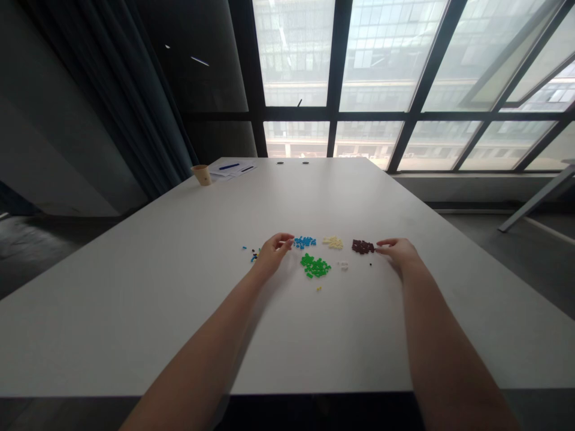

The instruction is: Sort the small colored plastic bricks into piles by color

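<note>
Small toy-brick-like pieces lie in colour groups on the white table (278,353). My left hand (273,252) is at the left edge of the blue pieces (305,242), its thumb and fingertips drawn together; whatever is between them is too small to make out. At the right edge of the dark brown pieces (362,246), my right hand (401,250) has its fingertips pinched, seemingly on a dark brown piece. Cream pieces (333,242) sit between the blue and brown groups. Nearer me is a green pile (315,266). Partly behind my left hand are mixed pieces (254,256).
A few white pieces (344,266), a yellow piece (318,289) and a tiny black piece (371,264) lie nearer me. Toward the far left stand a paper cup (202,175) and papers (224,170) with pens. Windows rise beyond the table's far edge.
</note>
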`<action>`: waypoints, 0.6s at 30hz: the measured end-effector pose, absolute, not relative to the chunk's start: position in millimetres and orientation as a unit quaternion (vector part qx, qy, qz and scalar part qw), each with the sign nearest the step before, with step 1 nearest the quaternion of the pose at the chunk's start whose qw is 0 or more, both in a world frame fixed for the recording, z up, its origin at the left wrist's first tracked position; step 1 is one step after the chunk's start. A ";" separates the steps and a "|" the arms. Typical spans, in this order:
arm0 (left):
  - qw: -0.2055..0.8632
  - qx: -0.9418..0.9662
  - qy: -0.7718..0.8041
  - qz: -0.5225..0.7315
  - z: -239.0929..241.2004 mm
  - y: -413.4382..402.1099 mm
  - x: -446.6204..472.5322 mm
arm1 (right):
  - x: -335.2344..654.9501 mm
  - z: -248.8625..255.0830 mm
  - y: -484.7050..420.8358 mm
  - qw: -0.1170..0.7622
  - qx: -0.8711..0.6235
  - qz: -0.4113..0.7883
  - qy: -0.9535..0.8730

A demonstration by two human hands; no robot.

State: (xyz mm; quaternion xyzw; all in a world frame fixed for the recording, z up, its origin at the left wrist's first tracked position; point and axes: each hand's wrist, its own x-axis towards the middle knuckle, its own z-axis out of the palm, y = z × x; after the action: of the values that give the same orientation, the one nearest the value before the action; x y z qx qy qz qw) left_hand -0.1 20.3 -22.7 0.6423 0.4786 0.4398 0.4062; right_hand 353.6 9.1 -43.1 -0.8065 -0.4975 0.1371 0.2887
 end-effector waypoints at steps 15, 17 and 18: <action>0.144 0.602 0.744 0.253 -18.8 30.2 -54.9 | 279.1 -2.0 -5.7 0.261 -0.672 0.191 -0.666; 0.157 0.607 0.733 0.263 -21.7 31.5 -54.2 | 276.9 -3.2 -5.7 0.246 -0.675 0.176 -0.673; 0.163 0.608 0.729 0.269 -22.9 31.9 -54.1 | 276.3 -3.1 -6.0 0.239 -0.676 0.171 -0.676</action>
State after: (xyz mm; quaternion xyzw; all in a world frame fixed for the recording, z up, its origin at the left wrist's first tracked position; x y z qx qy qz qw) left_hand -54.1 31.9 -22.9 0.6079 0.7290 0.2694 0.1627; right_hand 276.3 -6.0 -3.1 -0.6760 -0.6756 0.1715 0.2391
